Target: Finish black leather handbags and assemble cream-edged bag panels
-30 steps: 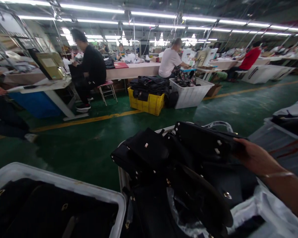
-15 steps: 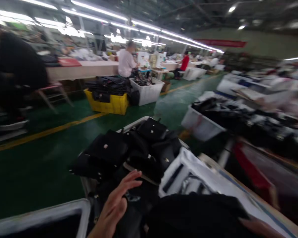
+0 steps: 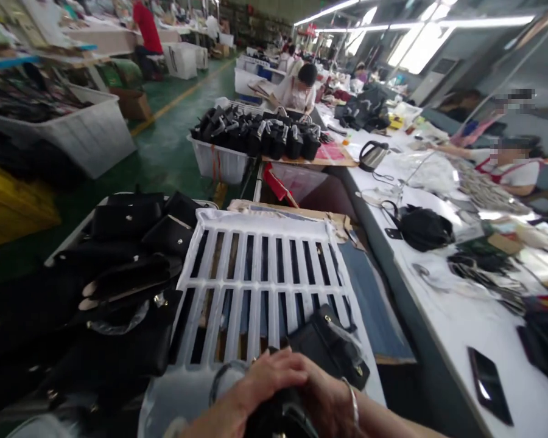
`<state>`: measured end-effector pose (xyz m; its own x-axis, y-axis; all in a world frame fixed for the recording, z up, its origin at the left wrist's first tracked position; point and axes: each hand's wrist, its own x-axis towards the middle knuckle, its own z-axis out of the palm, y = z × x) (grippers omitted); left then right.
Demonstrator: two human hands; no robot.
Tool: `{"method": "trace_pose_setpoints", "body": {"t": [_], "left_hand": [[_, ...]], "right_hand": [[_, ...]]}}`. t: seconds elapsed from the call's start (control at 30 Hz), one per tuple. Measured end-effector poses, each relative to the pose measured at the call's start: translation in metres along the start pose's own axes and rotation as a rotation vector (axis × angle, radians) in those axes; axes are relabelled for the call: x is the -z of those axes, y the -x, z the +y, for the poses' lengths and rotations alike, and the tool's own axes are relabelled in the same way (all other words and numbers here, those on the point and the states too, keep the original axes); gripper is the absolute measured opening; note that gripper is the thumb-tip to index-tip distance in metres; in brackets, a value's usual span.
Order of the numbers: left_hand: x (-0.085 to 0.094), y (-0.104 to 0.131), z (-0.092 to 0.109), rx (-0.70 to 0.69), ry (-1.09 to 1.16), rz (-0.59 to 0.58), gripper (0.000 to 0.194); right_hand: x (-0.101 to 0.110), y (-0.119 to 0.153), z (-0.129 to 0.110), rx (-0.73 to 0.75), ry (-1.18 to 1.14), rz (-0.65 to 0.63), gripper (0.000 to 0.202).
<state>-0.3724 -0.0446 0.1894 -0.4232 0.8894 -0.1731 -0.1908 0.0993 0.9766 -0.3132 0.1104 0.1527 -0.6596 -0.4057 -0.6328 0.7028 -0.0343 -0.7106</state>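
At the bottom centre, my left hand (image 3: 265, 382) curls its fingers over the top of a black handbag (image 3: 278, 417). My right hand (image 3: 325, 392), with a silver bracelet at the wrist, closes round the bag's other side, and the two hands touch. Much of this bag is hidden by the hands and the frame's lower edge. Just beyond, a second black bag (image 3: 331, 345) with gold-coloured studs lies on a white slatted plastic rack (image 3: 256, 283). To the left, a bin is heaped with black handbags (image 3: 128, 219), one gaping open with a pale lining.
A long white table (image 3: 442, 322) runs along the right, bearing a phone (image 3: 489, 384), a black pouch (image 3: 424, 228) and a kettle (image 3: 373, 155). Ahead stands a white bin (image 3: 217, 159) of black items. A yellow bin (image 3: 16, 207) is at far left. Several people sit at tables.
The view has swung to the right, bringing the white table into sight. My left hand, previously raised with fingers apart over the bags, now grips a black handbag together with my right.
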Motion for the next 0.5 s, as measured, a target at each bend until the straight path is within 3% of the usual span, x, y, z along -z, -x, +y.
{"method": "trace_pose_setpoints", "body": {"t": [0.1, 0.27, 0.33, 0.5], "left_hand": [[-0.023, -0.003, -0.001, 0.063, 0.031, -0.113, 0.061], [-0.040, 0.001, -0.008, 0.183, 0.155, -0.071, 0.070], [-0.047, -0.005, -0.008, 0.201, 0.183, -0.087, 0.075], [-0.059, -0.030, 0.008, 0.236, 0.093, -0.136, 0.092]], "right_hand": [[0.006, 0.033, 0.026, -0.074, -0.195, 0.201, 0.048], [0.042, 0.083, 0.026, -0.040, -0.251, 0.536, 0.054], [0.052, 0.095, 0.014, 0.015, -0.232, 0.532, 0.053], [0.055, 0.105, -0.010, 0.066, -0.208, 0.268, 0.040]]}}
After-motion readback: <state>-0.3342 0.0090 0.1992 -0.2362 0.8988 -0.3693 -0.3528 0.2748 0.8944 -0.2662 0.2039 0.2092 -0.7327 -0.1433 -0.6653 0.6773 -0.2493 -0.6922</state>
